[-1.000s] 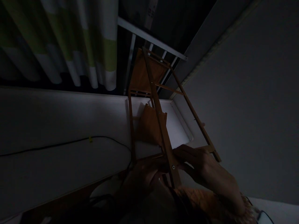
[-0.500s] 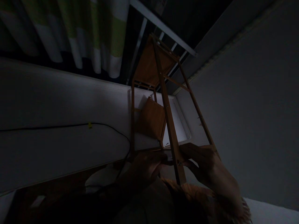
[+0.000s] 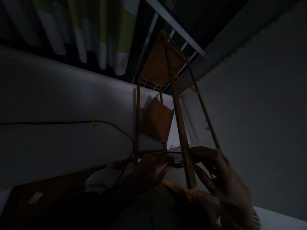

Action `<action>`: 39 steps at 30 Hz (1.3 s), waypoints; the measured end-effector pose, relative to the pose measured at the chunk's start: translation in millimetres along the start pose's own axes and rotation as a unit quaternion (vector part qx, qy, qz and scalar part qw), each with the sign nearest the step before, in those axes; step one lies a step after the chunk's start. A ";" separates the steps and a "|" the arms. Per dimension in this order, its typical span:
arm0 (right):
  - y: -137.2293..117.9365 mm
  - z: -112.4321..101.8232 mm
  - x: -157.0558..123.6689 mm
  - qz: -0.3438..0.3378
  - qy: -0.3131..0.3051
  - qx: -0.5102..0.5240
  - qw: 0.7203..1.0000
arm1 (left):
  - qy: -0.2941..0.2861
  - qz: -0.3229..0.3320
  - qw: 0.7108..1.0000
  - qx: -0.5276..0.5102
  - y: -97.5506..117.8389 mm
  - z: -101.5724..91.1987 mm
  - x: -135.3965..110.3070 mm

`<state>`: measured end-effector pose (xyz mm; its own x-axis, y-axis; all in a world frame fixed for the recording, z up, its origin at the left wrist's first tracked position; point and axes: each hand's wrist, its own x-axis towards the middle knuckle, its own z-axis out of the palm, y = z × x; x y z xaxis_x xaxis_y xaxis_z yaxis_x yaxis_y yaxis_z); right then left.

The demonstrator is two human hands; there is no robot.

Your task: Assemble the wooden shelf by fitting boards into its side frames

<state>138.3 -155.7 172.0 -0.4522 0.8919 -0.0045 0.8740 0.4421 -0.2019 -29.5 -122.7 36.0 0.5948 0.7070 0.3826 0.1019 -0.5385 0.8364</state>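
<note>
A wooden rack with slim posts stands in dim light, its nearest post running down between my hands. My left hand is closed to the left of that post. Its fingers pinch a small dark slender piece that reaches toward the post; its kind is too dark to make out. My right hand curls at the post's right side, fingertips against the wood and thumb close to a small metal screw head. Part of its grip is hidden behind the post.
A square wooden panel sits tilted inside the rack. A black cable runs along the white wall and drops near the rack's left post. Green and white curtains hang at upper left beside a white railing.
My right hand's thumb has drawn slightly away from the post. The dark piece in my left hand shows more plainly. The view has shifted a little, so the rack appears farther right.
</note>
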 end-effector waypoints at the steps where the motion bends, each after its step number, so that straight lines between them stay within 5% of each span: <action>1: -1.8 -1.7 -0.3 -0.012 -0.005 0.004 1.000 | -0.001 0.001 1.000 0.000 -0.1 -0.5 -0.1; 4: -7.4 -6.7 3.1 -0.047 -0.034 0.020 0.998 | -0.001 0.003 1.000 -0.001 -2.6 0.8 -1.0; 22: -12.1 -3.8 14.1 0.034 -0.017 0.146 0.989 | -0.030 0.025 0.999 -0.008 -5.6 -1.1 2.0; 30: -7.4 3.8 16.5 0.001 -0.021 0.143 0.990 | -0.035 0.028 0.999 0.015 -4.5 -0.6 2.6; 39: -6.3 8.1 22.5 0.039 -0.067 0.173 0.982 | -0.036 0.030 0.999 0.021 -8.2 0.5 1.8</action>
<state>121.2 -139.2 165.3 -0.4259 0.8912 -0.1565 0.8042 0.2935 -0.5169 -28.9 -117.3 29.6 0.6559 0.6393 0.4013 0.0963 -0.5981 0.7956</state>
